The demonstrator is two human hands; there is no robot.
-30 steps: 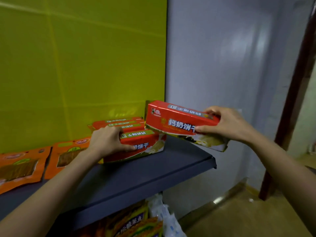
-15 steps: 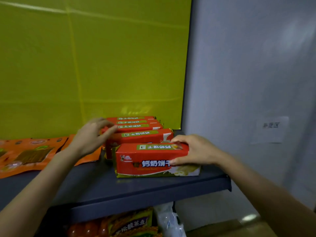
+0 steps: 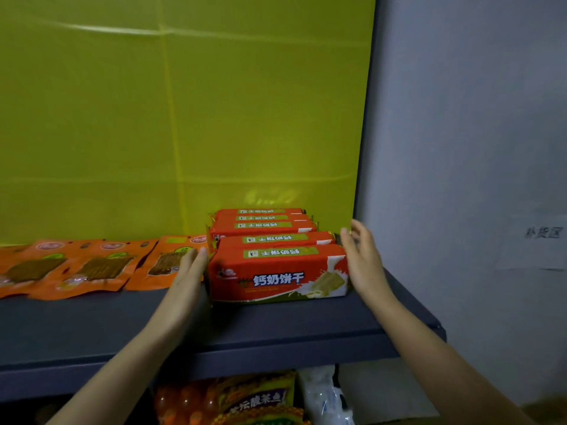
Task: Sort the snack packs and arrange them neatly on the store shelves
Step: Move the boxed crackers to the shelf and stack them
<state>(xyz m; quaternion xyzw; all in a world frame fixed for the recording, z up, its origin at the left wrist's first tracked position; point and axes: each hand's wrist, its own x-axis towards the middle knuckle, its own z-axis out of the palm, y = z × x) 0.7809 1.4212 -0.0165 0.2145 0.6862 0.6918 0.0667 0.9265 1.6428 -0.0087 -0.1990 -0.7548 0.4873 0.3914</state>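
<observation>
Both hands are at a row of red biscuit packs on a dark grey shelf [image 3: 276, 329], and neither grip is closed on anything. The left hand [image 3: 190, 271] lies flat with its fingers straight and together, its inner edge just beside or touching the left end of the front biscuit pack [image 3: 277, 276]; whether it actually presses on the wrapper cannot be told. The right hand [image 3: 362, 259] stands at the opposite end of that same pack, fingers spread and slightly curled, a little blurred, with the palm facing the pack's right end and the fingertips raised above it; it holds nothing. The front biscuit pack sits between the two grips, lying lengthwise on the shelf with its printed face toward the camera and its green label on top. Directly behind it, away from the hands, stand four more biscuit packs [image 3: 260, 225] of the same kind, packed one against another back to the yellow panel [image 3: 184, 102] that forms the rear of the shelf. Just beyond the left grip, on its outer side, flat orange snack pouches [image 3: 101, 266] lie overlapping in a row along the shelf, the nearest one partly under the fingers. Past the right grip the shelf ends at a grey wall [image 3: 460, 148] bearing a sheet of paper [image 3: 543, 240] whose writing is too blurred to read. Below both forearms, under the shelf, more bagged snacks [image 3: 251, 400] show in yellow, orange and white wrappers.
</observation>
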